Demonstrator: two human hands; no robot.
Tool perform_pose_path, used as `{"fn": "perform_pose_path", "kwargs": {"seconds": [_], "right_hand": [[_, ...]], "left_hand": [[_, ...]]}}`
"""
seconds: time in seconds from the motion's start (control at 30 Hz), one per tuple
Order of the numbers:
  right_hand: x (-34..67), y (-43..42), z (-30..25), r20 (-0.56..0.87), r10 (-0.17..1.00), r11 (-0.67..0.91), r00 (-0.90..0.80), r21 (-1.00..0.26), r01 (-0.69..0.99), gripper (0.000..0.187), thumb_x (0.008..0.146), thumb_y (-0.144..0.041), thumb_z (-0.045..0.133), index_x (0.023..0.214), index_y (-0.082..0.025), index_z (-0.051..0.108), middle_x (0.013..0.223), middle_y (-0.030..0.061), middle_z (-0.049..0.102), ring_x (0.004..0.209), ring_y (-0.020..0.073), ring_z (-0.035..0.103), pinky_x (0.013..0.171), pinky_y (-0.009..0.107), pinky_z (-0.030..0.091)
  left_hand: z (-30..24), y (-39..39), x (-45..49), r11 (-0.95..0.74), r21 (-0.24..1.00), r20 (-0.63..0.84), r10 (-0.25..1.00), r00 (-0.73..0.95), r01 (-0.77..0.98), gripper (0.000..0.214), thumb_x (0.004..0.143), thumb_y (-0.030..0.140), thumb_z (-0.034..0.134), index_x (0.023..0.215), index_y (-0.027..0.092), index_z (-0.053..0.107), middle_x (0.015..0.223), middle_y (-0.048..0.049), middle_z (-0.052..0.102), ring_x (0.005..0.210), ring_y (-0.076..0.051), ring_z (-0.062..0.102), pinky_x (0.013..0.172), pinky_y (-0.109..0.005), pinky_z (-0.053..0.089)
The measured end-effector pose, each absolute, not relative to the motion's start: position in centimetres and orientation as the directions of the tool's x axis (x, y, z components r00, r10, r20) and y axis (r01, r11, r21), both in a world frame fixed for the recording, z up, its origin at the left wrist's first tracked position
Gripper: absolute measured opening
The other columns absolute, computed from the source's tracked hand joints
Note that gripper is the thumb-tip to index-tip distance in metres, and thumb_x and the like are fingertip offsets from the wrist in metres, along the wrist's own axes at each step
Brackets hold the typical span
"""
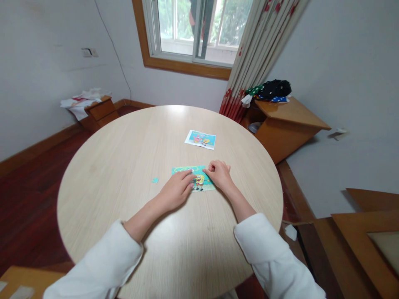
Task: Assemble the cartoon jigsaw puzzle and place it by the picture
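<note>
A small jigsaw puzzle [200, 181] with a yellow cartoon figure on a turquoise ground lies flat on the round table [131, 145]. My left hand [177, 187] rests across its left part, palm down with the fingers stretched out, hiding some of the picture. At the upper right edge of the puzzle, my right hand [219, 173] has its fingers curled and pinched together; whatever they hold, if anything, is hidden. One loose turquoise puzzle piece [155, 180] lies left of my left hand.
Beyond the puzzle lies a printed picture sheet [201, 139] with similar cartoon figures. A wooden cabinet [289, 114] bearing piled cloths [272, 90] stands right of the table, near a curtain [252, 54]. Another small cabinet [101, 111] with cloths stands at the left wall.
</note>
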State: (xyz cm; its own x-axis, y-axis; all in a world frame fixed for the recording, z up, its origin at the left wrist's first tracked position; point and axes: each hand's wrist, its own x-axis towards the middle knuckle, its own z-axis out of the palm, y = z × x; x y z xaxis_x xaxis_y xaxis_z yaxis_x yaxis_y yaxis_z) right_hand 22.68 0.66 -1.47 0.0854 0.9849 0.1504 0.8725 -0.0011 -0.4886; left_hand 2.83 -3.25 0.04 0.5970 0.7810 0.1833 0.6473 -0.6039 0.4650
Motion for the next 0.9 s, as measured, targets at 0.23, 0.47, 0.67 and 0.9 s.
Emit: {"fn": "perform_pose_path", "kwargs": {"seconds": [0.23,0.47,0.67,0.9], "right_hand": [[22.7,0.7,-1.0,0.257,0.959,0.051,0.117,-0.566,0.823,0.028,0.077,-0.028,0.06,0.058,-0.019,0.042,0.065,-0.0024,0.054,0.069,0.0152,0.049,0.069,0.029,0.024],[23.1,0.9,-1.0,0.306,0.939,0.056,0.156,-0.585,0.809,0.031,0.076,-0.029,0.059,0.056,-0.02,0.038,0.063,-0.0023,0.053,0.066,0.015,0.048,0.069,0.029,0.026],[23.2,0.9,-0.9,0.32,0.934,0.068,0.161,-0.599,0.798,0.03,0.075,-0.029,0.059,0.056,-0.02,0.037,0.064,-0.0014,0.054,0.067,0.0155,0.048,0.068,0.028,0.028],[23.4,0.8,-0.4,0.318,0.931,0.066,0.179,-0.63,0.773,0.03,0.075,-0.028,0.058,0.056,-0.021,0.036,0.063,-0.0012,0.052,0.066,0.0154,0.048,0.066,0.028,0.03]], "left_hand": [[3.2,0.2,-3.2,-0.217,0.563,-0.01,0.963,0.269,0.798,0.019,0.082,0.025,0.047,0.081,0.015,0.064,0.081,-0.0074,0.066,0.076,-0.019,0.059,0.07,-0.031,0.045],[3.1,1.1,-6.8,-0.129,0.546,-0.191,0.943,0.273,0.828,0.021,0.066,0.033,0.063,0.079,0.017,0.066,0.073,-0.0041,0.066,0.068,-0.018,0.058,0.062,-0.027,0.042],[2.3,1.3,-6.5,-0.155,0.535,-0.235,0.917,0.322,0.831,0.018,0.065,0.029,0.058,0.077,0.018,0.063,0.073,-0.0036,0.064,0.07,-0.018,0.059,0.063,-0.026,0.042],[2.7,0.9,-6.2,-0.185,0.508,-0.24,0.907,0.345,0.841,0.011,0.065,0.027,0.053,0.072,0.019,0.057,0.069,-0.0015,0.058,0.065,-0.016,0.053,0.061,-0.026,0.039]]}}
